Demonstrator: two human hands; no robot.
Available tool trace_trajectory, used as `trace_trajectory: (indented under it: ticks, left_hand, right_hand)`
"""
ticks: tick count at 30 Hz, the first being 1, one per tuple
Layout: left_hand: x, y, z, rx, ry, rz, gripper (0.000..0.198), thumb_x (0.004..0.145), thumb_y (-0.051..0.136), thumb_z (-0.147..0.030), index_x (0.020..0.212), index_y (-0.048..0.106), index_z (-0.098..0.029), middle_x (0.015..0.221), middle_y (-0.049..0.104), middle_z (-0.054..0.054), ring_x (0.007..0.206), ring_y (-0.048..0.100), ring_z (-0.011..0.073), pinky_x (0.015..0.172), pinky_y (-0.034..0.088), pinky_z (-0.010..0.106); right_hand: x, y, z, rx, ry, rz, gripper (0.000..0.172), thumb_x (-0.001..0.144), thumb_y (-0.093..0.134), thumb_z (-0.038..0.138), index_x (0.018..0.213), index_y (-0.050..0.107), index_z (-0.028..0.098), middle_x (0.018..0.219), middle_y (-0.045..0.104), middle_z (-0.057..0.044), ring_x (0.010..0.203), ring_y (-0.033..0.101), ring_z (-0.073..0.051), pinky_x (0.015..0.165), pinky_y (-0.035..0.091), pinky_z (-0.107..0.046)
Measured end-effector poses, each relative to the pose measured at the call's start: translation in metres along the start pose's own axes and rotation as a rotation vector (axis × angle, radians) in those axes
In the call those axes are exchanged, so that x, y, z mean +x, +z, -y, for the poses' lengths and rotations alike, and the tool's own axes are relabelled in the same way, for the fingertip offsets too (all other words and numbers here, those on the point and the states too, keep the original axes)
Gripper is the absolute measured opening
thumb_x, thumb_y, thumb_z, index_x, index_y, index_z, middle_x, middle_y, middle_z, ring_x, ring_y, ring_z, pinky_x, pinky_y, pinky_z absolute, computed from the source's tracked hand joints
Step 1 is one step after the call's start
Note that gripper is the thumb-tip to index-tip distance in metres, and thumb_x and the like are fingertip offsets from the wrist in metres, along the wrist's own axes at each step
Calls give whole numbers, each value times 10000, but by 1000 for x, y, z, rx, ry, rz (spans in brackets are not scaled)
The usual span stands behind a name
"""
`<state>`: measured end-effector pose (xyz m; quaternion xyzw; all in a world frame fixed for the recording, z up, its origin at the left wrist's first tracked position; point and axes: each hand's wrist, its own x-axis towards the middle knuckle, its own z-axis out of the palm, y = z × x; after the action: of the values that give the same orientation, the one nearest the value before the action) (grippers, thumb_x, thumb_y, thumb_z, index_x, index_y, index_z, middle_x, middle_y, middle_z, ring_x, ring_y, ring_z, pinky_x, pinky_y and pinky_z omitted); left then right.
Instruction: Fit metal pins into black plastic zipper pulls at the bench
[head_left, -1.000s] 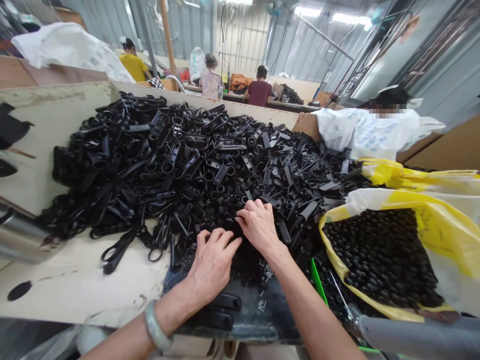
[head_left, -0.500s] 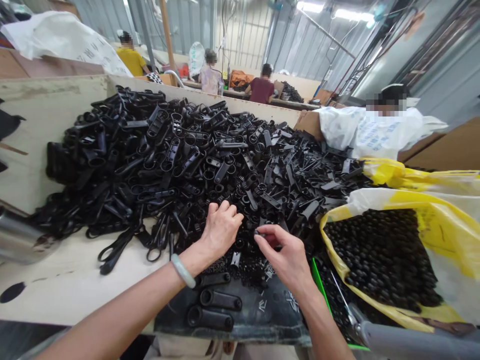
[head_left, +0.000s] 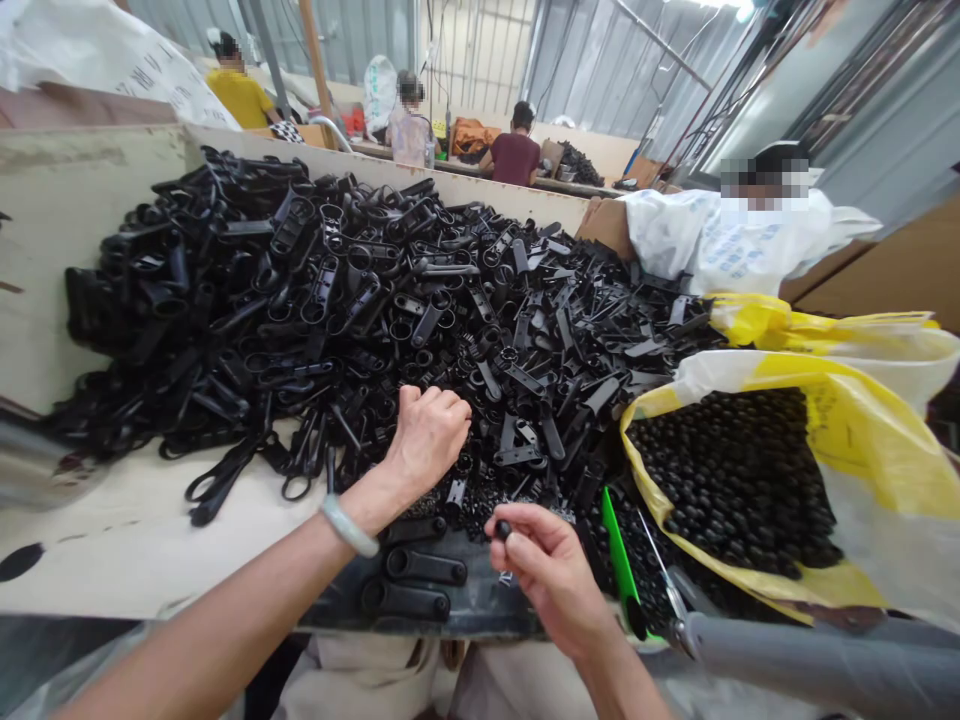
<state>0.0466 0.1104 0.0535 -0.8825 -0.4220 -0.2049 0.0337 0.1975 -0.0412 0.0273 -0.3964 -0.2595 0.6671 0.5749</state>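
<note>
Sm. round blk cap point(head_left: 502, 528) held aloft, nr front of blk parts heap point(head_left: 337, 300).

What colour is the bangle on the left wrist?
Pale greyish-green, the bangle shows best in the head view.

Dark print on white sack point(head_left: 112, 60), faint blue print on white bag point(head_left: 720, 255), neither legible

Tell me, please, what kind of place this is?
Probably a small factory or sorting workshop: a heap of black plastic parts on a wooden bench, a yellow bag of small black pieces, and other workers at benches behind.
</note>
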Motion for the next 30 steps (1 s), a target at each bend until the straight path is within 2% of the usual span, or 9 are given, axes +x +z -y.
trace_trajectory:
  ticks: [4, 7, 11, 14, 19, 23, 30]
  left_hand:
    - [-15, -1, 0, -44, -6, -23, 136, 988, 614, -195, 897, 714, -210, 901, 748, 44, 920, 628, 245, 818, 334, 433]
    - [-18, 0, 4, -47, -53, -62, 189, 1012, 569, -192, 912, 728, -208, 911, 743, 54, 926, 618, 247, 811, 334, 427]
    - [-17, -2, 16, -23, -95, -85, 192, 1005, 570, -185, 949, 750, -217, 906, 742, 58, 916, 601, 259, 792, 330, 427]
    - [-17, -2, 20, -1, -93, -75, 180, 995, 585, -191, 968, 758, -230, 912, 737, 57, 919, 596, 260, 784, 331, 426]
    - [-8, 7, 13, 54, -50, -24, 182, 976, 588, -173, 927, 756, -222, 906, 701, 71, 924, 577, 273, 767, 338, 439]
    - [6, 11, 10, 110, 54, 45, 235, 893, 581, -48, 784, 723, -199, 864, 662, 86, 917, 556, 282, 752, 338, 446]
    - [15, 1, 21, 161, 185, 127, 159, 861, 642, -101, 743, 707, -186, 881, 647, 109, 954, 538, 301, 788, 350, 462]
  right_hand:
    - [-7, 7, -8, 205, 102, -3, 305, 682, 984, 334, 941, 837, 265, 885, 809, -28, 667, 719, -71, 687, 598, -153]
    - [-10, 6, -11, 218, 116, 3, 319, 685, 984, 336, 959, 836, 264, 899, 812, -33, 672, 723, -72, 684, 597, -152]
    - [-11, 0, -10, -8, 27, 12, 305, 759, 935, 376, 1002, 826, 226, 893, 796, -47, 701, 724, -103, 708, 595, -195]
    - [-13, -4, -10, -217, -83, 23, 304, 804, 898, 342, 1070, 796, 237, 894, 760, -28, 745, 695, -114, 730, 567, -208]
    - [-17, -2, -11, -537, -202, 64, 70, 858, 792, 239, 927, 795, 229, 887, 666, -21, 733, 612, -119, 655, 504, -199]
    - [-17, -2, -13, -648, -267, 107, 116, 891, 717, 218, 975, 794, 234, 922, 659, -40, 749, 616, -140, 651, 508, -221]
    - [-19, -7, -15, -790, -345, 129, 176, 893, 685, 143, 1009, 781, 235, 909, 681, -29, 733, 634, -135, 674, 517, -226]
